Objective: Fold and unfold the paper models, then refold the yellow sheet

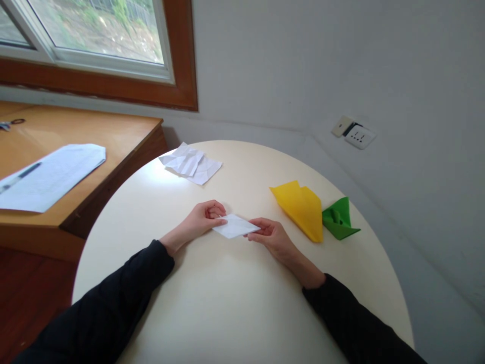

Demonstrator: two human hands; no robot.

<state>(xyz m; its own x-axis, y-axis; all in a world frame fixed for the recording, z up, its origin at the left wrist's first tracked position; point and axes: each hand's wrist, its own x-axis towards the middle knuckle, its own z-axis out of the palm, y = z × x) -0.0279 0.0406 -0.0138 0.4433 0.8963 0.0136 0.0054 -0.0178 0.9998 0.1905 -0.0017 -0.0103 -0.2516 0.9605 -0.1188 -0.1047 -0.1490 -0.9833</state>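
the left hand [206,217] and the right hand [271,237] meet over the middle of the round white tabletop [227,308], both bare and in dark sleeves [109,298], with a diamond of folded white paper [235,227] stretched between them. the left hand is pinched together on the diamond's left corner, its thumb laid on top and its fingers curled behind; the right hand is closed on the opposite corner, the thumb on the near side. the diamond lies nearly flat, and whether its underside touches the tabletop cannot be told. close to the tabletop's far left edge lie creased white paper pieces [206,169], overlapping one another. toward the right edge, beyond the right hand, lies a yellow folded paper [303,210], and just beside it, nearer that edge, a green folded paper [343,230] with raised points and a curled part in its middle. left of the tabletop is a wooden desk [125,129]; a pale paper stack [64,172] lies near its front edge with a pen [25,172] across it, and the dark handle of what looks like scissors [17,121] shows farther back.
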